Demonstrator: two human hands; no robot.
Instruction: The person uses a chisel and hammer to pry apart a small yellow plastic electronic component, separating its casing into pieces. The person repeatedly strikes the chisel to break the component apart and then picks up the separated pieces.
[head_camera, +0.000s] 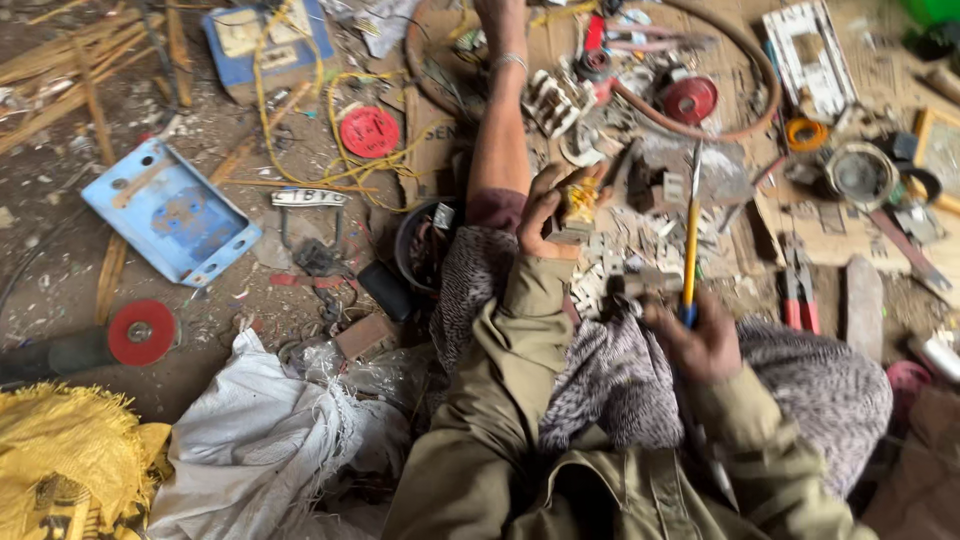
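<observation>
Left hand (548, 212) grips a small yellow-white electrical part (577, 208); right hand (700, 340), at 4 o'clock from it, clenches a yellow-handled screwdriver (691, 235) pointing to 12.

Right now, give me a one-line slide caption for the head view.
Seated amid scrap, left hand grips a small yellow-wound coil block while right hand holds a yellow-handled screwdriver upright.

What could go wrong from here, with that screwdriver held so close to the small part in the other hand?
The screwdriver in the right hand points up beside the left hand, which pinches a small yellowish part; a slip might jab those fingers. Loose metal scraps cover the lap and ground, so a dropped part could get lost.
</observation>
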